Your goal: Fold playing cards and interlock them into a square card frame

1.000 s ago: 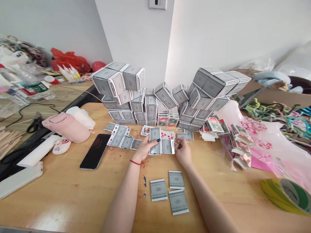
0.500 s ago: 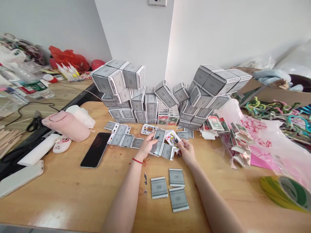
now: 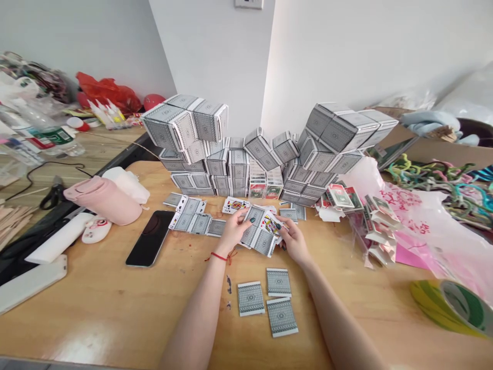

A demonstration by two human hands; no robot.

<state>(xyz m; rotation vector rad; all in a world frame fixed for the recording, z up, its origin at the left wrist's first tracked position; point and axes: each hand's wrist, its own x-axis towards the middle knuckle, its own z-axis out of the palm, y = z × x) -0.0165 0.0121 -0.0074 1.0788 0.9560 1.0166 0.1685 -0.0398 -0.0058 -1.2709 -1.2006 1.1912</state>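
Observation:
My left hand (image 3: 235, 229) is closed on grey-backed playing cards (image 3: 254, 221), thumb on top, a red string round the wrist. At their right side my right hand (image 3: 294, 239) pinches a face-up playing card (image 3: 271, 222), which lies against the grey-backed ones. The fingers beneath the cards are partly hidden. Nearer to me, between my forearms, lie three folded cards (image 3: 251, 298) with grey backs up. More playing cards (image 3: 188, 214) are spread to the left of my hands, and a face-up card (image 3: 235, 204) lies just beyond them.
Stacked card boxes (image 3: 208, 121) form a wall at the back. A phone (image 3: 148, 239) and pink pouch (image 3: 110, 200) lie left. On the right are empty card packets (image 3: 381, 221), a pink-printed plastic bag (image 3: 408, 205) and a tape roll (image 3: 449, 307).
My right hand has brought the face-up card slightly left, so it now overlaps the cards in my left hand more. The three folded cards stay in place.

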